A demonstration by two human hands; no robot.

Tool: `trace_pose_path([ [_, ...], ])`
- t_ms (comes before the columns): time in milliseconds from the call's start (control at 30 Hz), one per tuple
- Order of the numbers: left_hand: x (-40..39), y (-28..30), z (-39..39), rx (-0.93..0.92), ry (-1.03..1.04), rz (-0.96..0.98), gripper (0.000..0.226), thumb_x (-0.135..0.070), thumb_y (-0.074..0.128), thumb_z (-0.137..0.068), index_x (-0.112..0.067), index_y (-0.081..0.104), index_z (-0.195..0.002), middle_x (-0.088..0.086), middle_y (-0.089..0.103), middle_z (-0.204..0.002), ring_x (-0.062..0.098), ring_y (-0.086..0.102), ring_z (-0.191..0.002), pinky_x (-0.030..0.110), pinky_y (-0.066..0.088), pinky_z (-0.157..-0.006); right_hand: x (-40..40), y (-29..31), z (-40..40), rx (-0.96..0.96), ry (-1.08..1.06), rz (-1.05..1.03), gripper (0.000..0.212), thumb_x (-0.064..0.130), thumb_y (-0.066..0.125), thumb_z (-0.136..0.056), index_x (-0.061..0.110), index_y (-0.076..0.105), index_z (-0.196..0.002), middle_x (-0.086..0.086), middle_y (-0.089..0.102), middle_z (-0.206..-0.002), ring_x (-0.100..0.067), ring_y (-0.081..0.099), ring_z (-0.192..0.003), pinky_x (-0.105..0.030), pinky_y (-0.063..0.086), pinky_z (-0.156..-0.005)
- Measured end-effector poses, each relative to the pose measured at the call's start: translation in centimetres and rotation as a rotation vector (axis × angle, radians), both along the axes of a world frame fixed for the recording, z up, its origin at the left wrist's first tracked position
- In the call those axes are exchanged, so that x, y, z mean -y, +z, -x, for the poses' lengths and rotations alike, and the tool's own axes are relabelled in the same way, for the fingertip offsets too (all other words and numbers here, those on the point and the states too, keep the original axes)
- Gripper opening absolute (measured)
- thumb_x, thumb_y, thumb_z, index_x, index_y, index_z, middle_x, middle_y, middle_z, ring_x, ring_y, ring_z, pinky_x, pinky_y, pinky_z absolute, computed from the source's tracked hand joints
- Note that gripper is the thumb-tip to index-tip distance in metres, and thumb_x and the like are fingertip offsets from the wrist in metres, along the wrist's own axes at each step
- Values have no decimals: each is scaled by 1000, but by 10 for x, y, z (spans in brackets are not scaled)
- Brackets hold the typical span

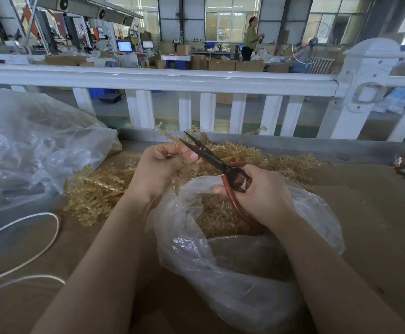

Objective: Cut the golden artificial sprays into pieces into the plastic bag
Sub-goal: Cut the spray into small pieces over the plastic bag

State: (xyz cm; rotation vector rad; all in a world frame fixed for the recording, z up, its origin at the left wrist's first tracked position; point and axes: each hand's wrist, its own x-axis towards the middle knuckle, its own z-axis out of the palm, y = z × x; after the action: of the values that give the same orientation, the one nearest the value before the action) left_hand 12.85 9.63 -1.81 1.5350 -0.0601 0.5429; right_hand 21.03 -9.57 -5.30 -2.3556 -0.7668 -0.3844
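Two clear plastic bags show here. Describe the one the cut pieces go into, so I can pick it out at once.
Start at the white railing across the back, then drop to the brown table and the two hands. The bag lies open right under the right hand holding the scissors. Unlike the bigger crumpled bag at far left, its mouth shows short golden bits.

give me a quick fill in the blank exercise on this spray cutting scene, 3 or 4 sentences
1. The right hand holds the scissors by their ____ coloured handles.
2. The left hand pinches a golden ____ up at the scissor blades.
3. Cut golden pieces lie inside the clear plastic ____, which sits under the right hand.
4. The scissor blades stand slightly ____, tips apart.

Missing words: red; spray; bag; open
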Motion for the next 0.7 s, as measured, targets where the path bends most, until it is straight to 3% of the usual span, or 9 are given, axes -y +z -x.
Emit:
trace_pose_path([
  [167,0,0,0,-8,-9,-44,8,-18,72,-73,-21,77,-66,-10,66,-58,0,49,-50,12,40,-47,1,0,-1,42,-14,13,79,99,40,-60,37,62,-104,31,52,-74,9,51,-65,-15,36,-51],
  [367,1,-1,-1,-18,-20,-80,14,-16,70,-74,-5,70,-82,-10,67,-58,-2,56,-51,10,43,-45,1,1,0,94,-27,25,74,96,42,-63,36,62,-100,27,48,-65,8,47,-57,-15,29,-49],
  [567,0,-2,-4,-36,-33,-52,10,-19,72,-73,-9,73,-77,-2,74,-70,1,62,-58,11,44,-45,3,1,-1,44,10,27,80,97,42,-61,32,65,-102,25,57,-74,7,52,-64,-17,37,-52],
  [700,-4,-3,-3,-72,-37,-65,4,-19,74,-73,-19,77,-75,4,76,-77,9,70,-68,13,46,-47,5,3,0,64,10,39,74,96,40,-61,35,62,-96,22,52,-65,6,49,-56,-16,30,-48],
])
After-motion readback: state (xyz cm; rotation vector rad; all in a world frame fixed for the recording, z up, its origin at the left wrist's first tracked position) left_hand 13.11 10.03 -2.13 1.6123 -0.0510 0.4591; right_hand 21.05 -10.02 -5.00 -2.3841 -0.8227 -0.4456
